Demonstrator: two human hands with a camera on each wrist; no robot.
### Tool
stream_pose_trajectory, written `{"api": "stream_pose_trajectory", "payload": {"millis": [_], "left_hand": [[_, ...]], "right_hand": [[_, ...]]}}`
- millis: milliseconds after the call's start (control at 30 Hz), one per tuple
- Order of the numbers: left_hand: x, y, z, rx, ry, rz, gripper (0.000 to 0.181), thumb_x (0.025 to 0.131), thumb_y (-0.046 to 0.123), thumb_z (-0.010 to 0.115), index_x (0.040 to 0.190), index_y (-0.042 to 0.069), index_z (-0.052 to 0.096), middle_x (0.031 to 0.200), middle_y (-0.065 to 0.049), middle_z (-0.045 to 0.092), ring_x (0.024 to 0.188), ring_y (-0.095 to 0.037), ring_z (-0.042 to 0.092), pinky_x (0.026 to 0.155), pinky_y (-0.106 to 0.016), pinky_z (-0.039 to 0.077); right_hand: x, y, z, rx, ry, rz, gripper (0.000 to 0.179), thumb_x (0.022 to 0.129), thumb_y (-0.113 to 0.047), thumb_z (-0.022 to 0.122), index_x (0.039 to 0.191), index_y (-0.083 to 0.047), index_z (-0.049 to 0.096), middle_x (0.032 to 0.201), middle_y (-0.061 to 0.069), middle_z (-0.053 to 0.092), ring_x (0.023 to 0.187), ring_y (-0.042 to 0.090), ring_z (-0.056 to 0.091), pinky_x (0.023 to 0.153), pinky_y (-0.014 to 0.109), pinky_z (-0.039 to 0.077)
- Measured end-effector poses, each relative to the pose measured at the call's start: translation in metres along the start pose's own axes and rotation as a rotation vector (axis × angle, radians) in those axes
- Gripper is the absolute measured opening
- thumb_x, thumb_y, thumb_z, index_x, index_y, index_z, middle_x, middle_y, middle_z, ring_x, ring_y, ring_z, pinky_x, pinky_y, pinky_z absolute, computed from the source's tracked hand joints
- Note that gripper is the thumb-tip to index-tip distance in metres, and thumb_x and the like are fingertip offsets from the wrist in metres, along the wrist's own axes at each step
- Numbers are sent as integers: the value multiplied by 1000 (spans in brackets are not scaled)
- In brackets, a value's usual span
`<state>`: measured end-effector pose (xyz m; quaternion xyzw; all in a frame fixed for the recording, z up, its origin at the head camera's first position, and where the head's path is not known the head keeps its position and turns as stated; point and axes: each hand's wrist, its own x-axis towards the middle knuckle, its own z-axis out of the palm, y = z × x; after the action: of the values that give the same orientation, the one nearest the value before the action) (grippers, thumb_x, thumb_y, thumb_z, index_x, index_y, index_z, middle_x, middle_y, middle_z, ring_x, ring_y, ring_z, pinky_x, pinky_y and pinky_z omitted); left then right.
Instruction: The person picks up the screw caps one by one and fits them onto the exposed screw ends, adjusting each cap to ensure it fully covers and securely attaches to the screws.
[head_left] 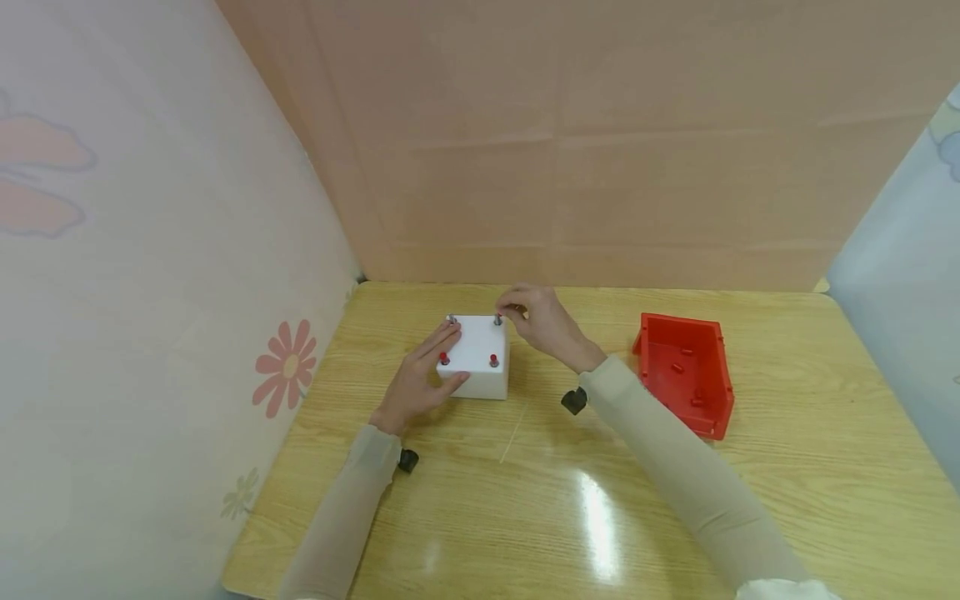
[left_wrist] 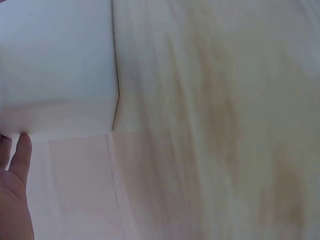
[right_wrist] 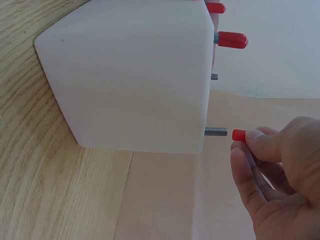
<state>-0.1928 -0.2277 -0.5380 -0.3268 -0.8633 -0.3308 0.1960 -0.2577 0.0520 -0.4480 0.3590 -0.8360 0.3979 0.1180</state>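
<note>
A white block (head_left: 480,343) stands on the table with threaded metal studs rising from its top corners. Red caps cover the two near studs, one at the left (head_left: 444,357) and one at the right (head_left: 493,360). The far left stud (head_left: 452,319) is bare. My left hand (head_left: 415,382) steadies the block from its left side, fingers extended over the top and thumb along the front. Thumb and fingers of my right hand (head_left: 546,323) pinch a red cap (right_wrist: 239,135). In the right wrist view, a small gap separates that cap from the far right stud (right_wrist: 216,131).
To the right, a red bin (head_left: 722,358) holds several loose red caps (head_left: 677,367). A pale thin line (head_left: 512,437) runs across the wooden table (head_left: 525,517) in front of the block. Behind the table rises a brown panel (head_left: 555,167), with pale walls at both sides.
</note>
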Motion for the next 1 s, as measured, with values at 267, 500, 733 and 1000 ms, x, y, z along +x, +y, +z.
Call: {"api": "stream_pose_trajectory", "payload": {"millis": [267, 500, 733, 1000], "left_hand": [[0, 2, 0, 2, 1, -15, 73, 96, 27, 82, 159, 5, 51, 167, -11, 47, 159, -32, 38, 129, -42, 38], [1, 3, 1, -1, 11, -13, 75, 93, 22, 85, 157, 5, 52, 166, -11, 49, 158, -33, 39, 128, -43, 39], [1, 1, 2, -5, 16, -19, 74, 92, 21, 85, 157, 4, 53, 165, -10, 50, 159, -31, 39, 128, -41, 38], [1, 0, 1, -6, 21, -24, 72, 94, 25, 84, 156, 5, 54, 165, -10, 50, 158, -31, 40, 128, -42, 39]], "right_hand": [[0, 5, 3, 6, 12, 2, 13, 100, 1, 72, 104, -6, 82, 104, 7, 78, 92, 20, 75, 81, 33, 65], [0, 5, 3, 10, 11, 1, 13, 100, 2, 71, 104, -6, 82, 104, 8, 78, 92, 21, 75, 82, 34, 66], [0, 7, 5, 7, 8, -9, 13, 101, 1, 71, 104, -6, 82, 104, 7, 78, 92, 20, 75, 82, 34, 66], [3, 5, 7, 4, -9, 6, 14, 101, 1, 70, 105, -6, 82, 105, 8, 78, 93, 21, 74, 82, 35, 65]]}}
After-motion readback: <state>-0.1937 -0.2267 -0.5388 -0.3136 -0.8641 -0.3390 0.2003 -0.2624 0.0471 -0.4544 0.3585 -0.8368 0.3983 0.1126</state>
